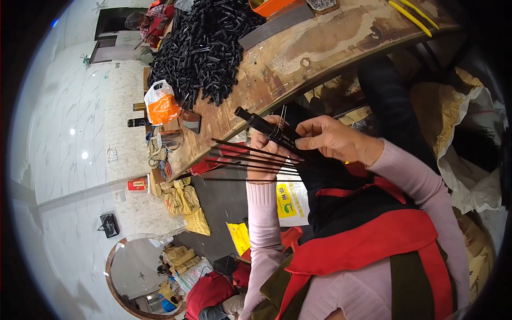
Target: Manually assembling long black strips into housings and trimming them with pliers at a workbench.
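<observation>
While the left hand has its fingers clamped around a black tube, presumably to steady it near the table, thin black rods fanning below, we note the right hand, fingers curled alongside (clamped or not, we cannot tell).

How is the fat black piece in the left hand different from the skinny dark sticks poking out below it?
The thick black piece is chunky, while the thin rods are very skinny.
There is one thick black piece at the left hand, but several thin rods.
The thick black piece points up and left in the picture; the thin rods fan out more sideways.
Both look dark and straight.
</observation>
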